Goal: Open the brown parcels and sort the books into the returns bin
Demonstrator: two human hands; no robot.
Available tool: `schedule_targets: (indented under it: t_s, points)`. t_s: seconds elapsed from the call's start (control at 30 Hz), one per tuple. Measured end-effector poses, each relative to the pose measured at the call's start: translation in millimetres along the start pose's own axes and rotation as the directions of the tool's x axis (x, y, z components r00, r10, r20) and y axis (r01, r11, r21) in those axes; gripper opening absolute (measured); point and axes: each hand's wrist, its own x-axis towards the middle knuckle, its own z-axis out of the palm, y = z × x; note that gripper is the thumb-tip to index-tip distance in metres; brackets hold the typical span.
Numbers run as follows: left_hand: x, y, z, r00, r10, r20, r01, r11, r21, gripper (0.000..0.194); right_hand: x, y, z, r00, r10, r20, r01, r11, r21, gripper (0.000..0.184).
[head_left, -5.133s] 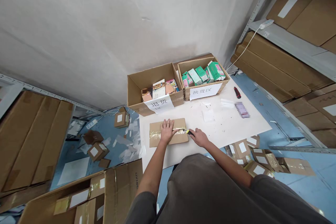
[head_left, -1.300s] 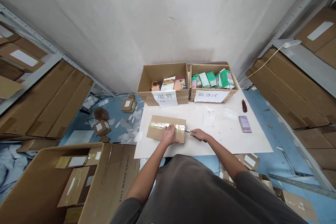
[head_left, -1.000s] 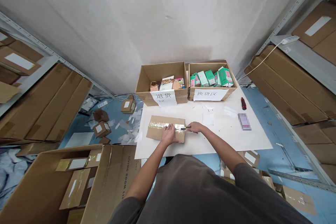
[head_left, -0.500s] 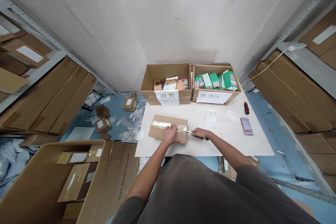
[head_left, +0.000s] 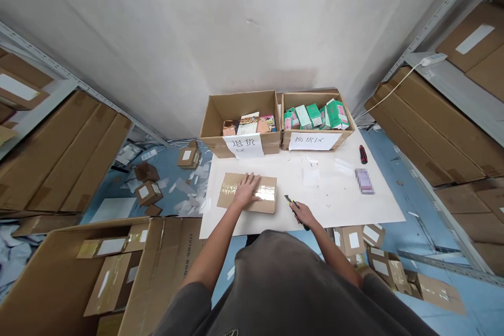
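Observation:
A taped cardboard box (head_left: 228,191) lies flat on the white table (head_left: 240,223), clear tape running along its top. My left hand (head_left: 248,190) rests on top of it, fingers spread and pointing away from me. Just right of the box, my right hand (head_left: 303,214) is wrapped round a utility knife (head_left: 292,201) with a black and yellow body. Its tip points up and left, and a gap separates it from the box.
Behind stand two labelled open cartons: a left carton (head_left: 271,143) of booklets and small packs, a right carton (head_left: 346,134) of green boxes. A red-black tool (head_left: 363,154) and a purple pack (head_left: 365,181) lie at right. A large carton (head_left: 173,241) stands at left.
My right hand has drawn the knife back from the box's right edge, toward me. My left hand has slid left and away from me on the box, its fingers spreading. The view has shifted slightly.

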Motion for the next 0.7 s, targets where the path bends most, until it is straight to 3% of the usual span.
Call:
schedule_targets:
  t_s: [0.13,0.2,0.37,0.53,0.7]
  points:
    - [20,-8,3.3,0.998,-0.029,0.059,0.025,0.997,0.067,0.135,-2,-23,-8,0.999,-0.027,-0.036,0.022,0.993,-0.117,0.047]
    - [24,-11,6.6,0.998,-0.015,0.053,0.011,0.997,0.072,0.128,-1,-35,-5,0.994,-0.105,-0.031,0.095,0.970,-0.223,0.046]
    - [21,-20,12.7,0.997,0.063,-0.053,-0.057,0.994,0.093,0.086,5,-50,7,0.966,-0.256,0.039,0.243,0.844,-0.478,0.036]
    - [19,-21,26.9,0.969,0.117,-0.216,-0.081,0.982,0.169,0.074,10,-55,17,0.954,-0.299,-0.008,0.220,0.721,-0.657,0.040]
    - [20,-18,37.6,0.946,0.103,-0.308,-0.064,0.989,0.136,0.073,18,-63,24,0.958,-0.279,-0.065,0.148,0.675,-0.723,0.038]
